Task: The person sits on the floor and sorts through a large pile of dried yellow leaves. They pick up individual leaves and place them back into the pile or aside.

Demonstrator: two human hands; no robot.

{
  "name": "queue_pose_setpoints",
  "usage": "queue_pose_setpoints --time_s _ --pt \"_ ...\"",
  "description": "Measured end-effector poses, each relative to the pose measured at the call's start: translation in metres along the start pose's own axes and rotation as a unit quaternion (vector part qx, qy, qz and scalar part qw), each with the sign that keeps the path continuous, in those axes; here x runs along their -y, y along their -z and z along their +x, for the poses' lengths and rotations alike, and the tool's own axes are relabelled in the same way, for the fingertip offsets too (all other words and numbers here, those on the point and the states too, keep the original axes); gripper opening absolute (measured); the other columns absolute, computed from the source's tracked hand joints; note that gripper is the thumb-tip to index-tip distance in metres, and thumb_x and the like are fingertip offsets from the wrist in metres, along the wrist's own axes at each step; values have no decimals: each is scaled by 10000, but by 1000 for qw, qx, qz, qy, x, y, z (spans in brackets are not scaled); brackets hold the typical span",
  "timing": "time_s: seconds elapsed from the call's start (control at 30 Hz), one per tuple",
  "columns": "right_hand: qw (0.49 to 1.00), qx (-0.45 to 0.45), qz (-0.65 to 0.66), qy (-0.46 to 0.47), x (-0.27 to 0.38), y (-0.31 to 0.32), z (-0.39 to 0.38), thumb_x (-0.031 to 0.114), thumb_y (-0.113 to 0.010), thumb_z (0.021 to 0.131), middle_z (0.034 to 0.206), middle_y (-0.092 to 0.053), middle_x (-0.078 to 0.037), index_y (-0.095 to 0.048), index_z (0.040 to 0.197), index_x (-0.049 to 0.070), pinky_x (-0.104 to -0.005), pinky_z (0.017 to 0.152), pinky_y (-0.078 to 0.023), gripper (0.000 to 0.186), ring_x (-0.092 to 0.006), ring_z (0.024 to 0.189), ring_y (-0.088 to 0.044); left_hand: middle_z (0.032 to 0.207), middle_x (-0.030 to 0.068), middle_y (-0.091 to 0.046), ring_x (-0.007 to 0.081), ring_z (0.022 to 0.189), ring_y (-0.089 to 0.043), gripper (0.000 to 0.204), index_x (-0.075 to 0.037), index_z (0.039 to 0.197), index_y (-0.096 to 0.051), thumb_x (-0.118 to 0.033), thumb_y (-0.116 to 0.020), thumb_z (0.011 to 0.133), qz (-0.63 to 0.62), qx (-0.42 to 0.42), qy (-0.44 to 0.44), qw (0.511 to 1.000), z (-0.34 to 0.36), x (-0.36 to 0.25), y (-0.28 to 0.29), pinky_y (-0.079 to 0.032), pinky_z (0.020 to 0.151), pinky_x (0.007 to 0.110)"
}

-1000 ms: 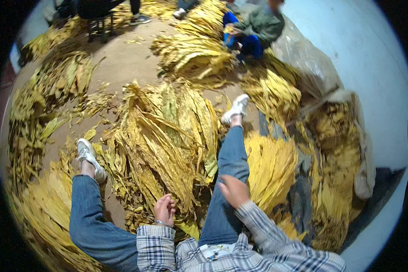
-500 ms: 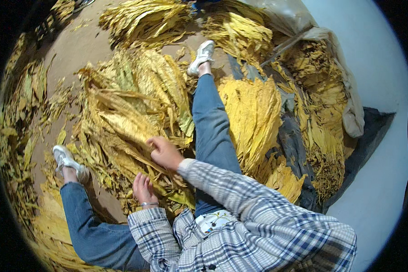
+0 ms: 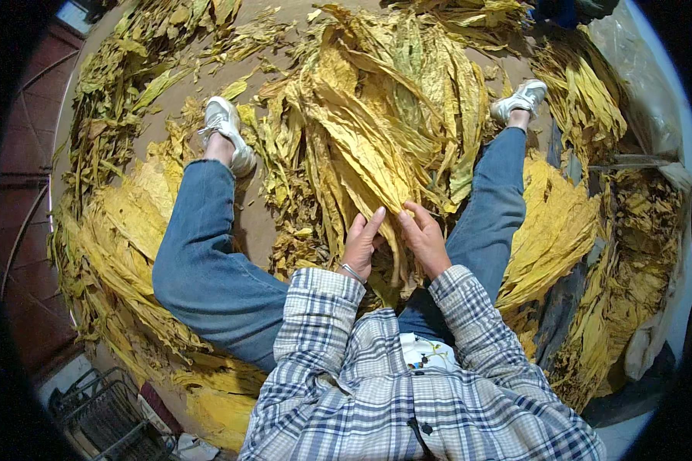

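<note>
Sitting with both legs in blue jeans splayed around a big leaf pile, probably to keep it square in front and within easy reach. Got a long yellow leaf, maybe a few layered together, lying over the near side of that pile with its narrow end toward the body, pretty handy for working with both hands. Pinching near that end with the right hand, with thumb and forefinger almost closed on it, seemingly lightly so as not to crack something dry. Holding the left hand just beside, with thumb by the leaf's edge and the other fingers loosely curled; can't tell whether actually gripping or just steadying. Also seeing a yellow stack just outside the right leg and another yellow heap outside the left knee, apparently parked there to leave the middle for the big pile.
</note>
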State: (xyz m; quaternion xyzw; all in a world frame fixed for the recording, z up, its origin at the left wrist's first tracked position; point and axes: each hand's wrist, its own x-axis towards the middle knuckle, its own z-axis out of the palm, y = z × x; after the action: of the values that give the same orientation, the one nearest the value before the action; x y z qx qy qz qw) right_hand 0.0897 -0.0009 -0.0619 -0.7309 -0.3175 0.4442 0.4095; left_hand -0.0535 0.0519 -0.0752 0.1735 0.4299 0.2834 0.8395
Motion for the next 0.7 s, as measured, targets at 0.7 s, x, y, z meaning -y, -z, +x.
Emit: queue_pose_setpoints --time_s 0.7 --pt "996 -27 -34 -82 9 24 23 383 -635 951 808 -576 -38 -555 1071 76 -279 510 -447 339 -121 618 -534 1188 140 -614 188 1082 -601 339 18 1256 -574 -137 -615 957 202 -111 -126 965 37 27 21 -510 920 307"
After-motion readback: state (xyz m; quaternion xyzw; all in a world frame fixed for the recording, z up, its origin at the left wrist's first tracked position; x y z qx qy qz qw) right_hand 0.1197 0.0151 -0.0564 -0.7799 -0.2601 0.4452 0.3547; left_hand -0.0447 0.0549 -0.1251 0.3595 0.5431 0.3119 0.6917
